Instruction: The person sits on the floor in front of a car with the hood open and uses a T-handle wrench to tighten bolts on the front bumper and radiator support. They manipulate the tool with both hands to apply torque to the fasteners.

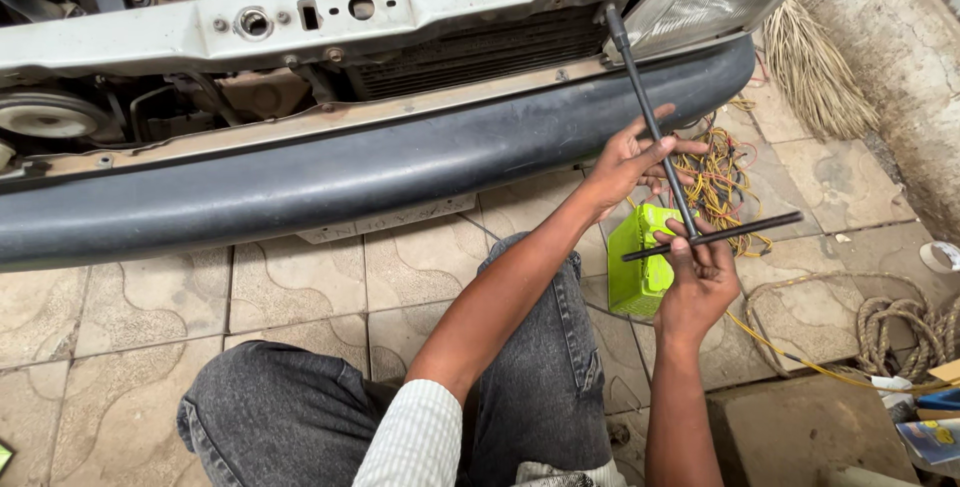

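Black steel T-wrench (668, 162) gripped by left hand (628, 162) and right hand (700, 282).

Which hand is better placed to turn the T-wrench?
Probably the right hand: it grips the crossbar. The left hand only steadies the shaft.

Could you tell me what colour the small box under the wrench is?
The box is bright lime green, seen in the head view.

Black T-handle wrench (660, 152), long shaft tilted up to car front, crossbar low.
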The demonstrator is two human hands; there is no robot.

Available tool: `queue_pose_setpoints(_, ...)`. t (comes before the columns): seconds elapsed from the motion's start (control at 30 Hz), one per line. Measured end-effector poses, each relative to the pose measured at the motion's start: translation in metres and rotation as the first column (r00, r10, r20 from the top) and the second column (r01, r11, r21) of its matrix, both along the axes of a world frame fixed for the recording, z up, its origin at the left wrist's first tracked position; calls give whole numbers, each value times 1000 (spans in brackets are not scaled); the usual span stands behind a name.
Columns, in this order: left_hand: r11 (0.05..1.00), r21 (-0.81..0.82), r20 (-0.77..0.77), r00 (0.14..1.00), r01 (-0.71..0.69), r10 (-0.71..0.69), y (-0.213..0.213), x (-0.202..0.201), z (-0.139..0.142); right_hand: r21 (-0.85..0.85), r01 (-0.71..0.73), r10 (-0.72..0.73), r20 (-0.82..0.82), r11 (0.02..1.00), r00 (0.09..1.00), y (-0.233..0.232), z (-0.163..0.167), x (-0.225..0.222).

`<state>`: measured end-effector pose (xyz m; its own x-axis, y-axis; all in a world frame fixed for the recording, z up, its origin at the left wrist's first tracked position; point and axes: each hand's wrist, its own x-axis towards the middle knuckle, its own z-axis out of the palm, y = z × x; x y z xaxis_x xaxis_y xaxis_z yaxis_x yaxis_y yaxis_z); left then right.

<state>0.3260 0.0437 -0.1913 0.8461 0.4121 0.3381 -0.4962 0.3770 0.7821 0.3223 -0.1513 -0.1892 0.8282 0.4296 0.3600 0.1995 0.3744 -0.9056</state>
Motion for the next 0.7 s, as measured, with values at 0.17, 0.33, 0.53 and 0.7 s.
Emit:
queue_pose_setpoints(0.17,999,-41,-8,1000,-28,27,3,5,-1,35,-73,77,-160,997,984,1,5,0)
queue_pose_setpoints(0.33,995,-23,-163,982,-99,94,-2,2,1,-225,342,-146,601,913,786,2,19,-5)
queue_pose_setpoints(0.53,988,-157,5,1000,-9,10,-5,-4,9,55,565,-436,698,823,567,-2,28,-12)
queue_pose_setpoints(0.7,983,-181,40,999,15,-8,-6,-5,14,-251,251,-245,55,935,968,-5,19,-8)
